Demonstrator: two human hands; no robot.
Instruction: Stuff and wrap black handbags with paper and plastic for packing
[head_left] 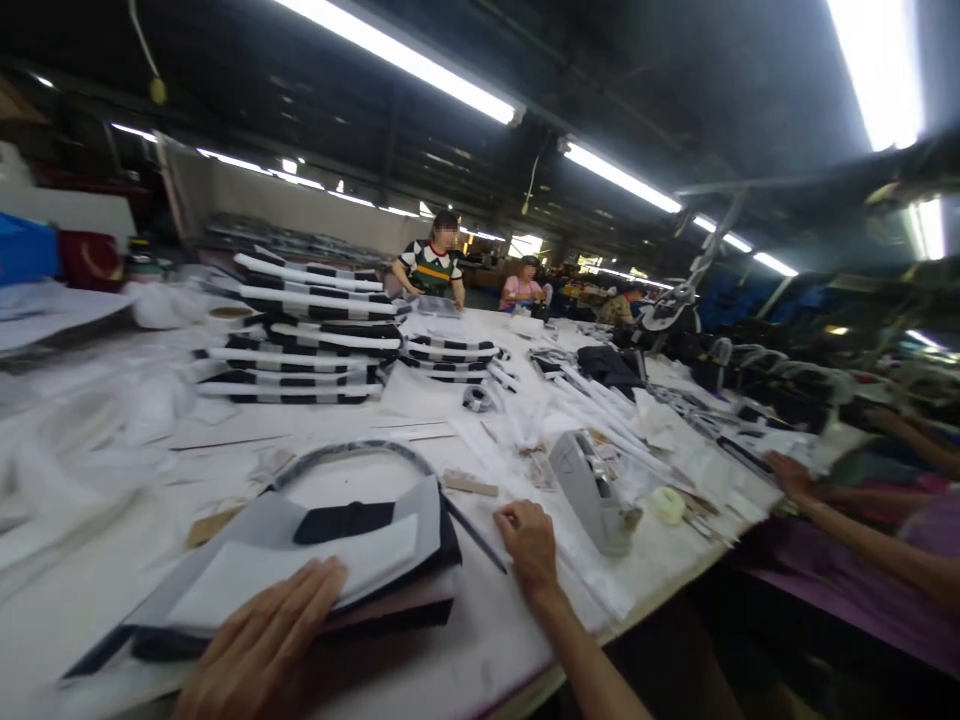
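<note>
A dark bag lies flat on the white table in front of me, with a wrapped handle looping out at its far side. White and grey sheets cover its upper face, around a black flap. My left hand rests on the sheets with its fingers stretched out flat. To the right of the bag, my right hand is above the table with its fingers curled in; whatever they hold, if anything, is hidden. A thin dark strap ends just beside it.
A grey tape dispenser stands right of my right hand, near a pale tape roll. Stacked wrapped bags rise at the back left. A co-worker's hand is at the right table edge; other people work farther back.
</note>
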